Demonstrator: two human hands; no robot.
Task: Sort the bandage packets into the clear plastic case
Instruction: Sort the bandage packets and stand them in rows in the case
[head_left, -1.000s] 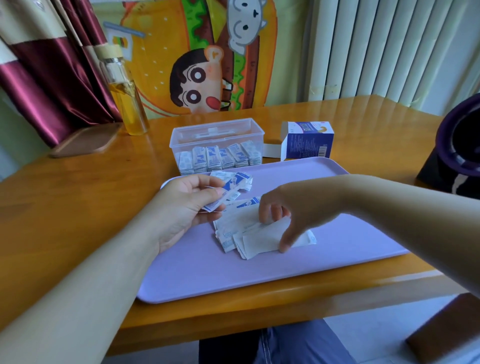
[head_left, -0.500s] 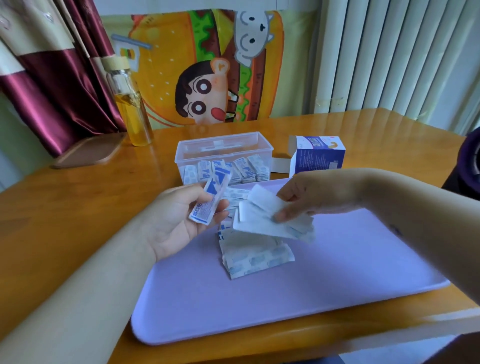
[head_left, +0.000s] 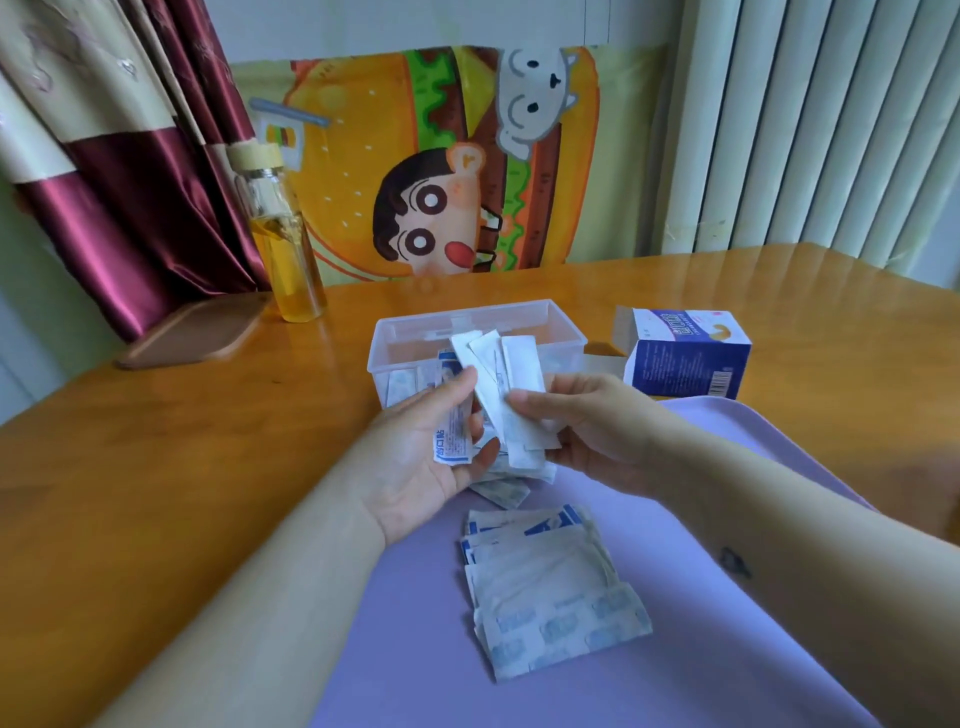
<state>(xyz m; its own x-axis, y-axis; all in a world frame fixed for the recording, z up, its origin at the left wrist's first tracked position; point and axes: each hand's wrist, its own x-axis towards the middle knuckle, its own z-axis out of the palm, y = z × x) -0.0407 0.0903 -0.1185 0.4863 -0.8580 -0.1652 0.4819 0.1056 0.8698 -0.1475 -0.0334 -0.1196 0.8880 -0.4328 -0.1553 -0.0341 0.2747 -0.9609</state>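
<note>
White packets (head_left: 514, 384) now raised; print unreadable

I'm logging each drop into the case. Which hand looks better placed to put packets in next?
Probably the right hand: it pinches a fan of white packets raised right in front of the clear plastic case. The left hand holds blue-printed packets lower.
</note>
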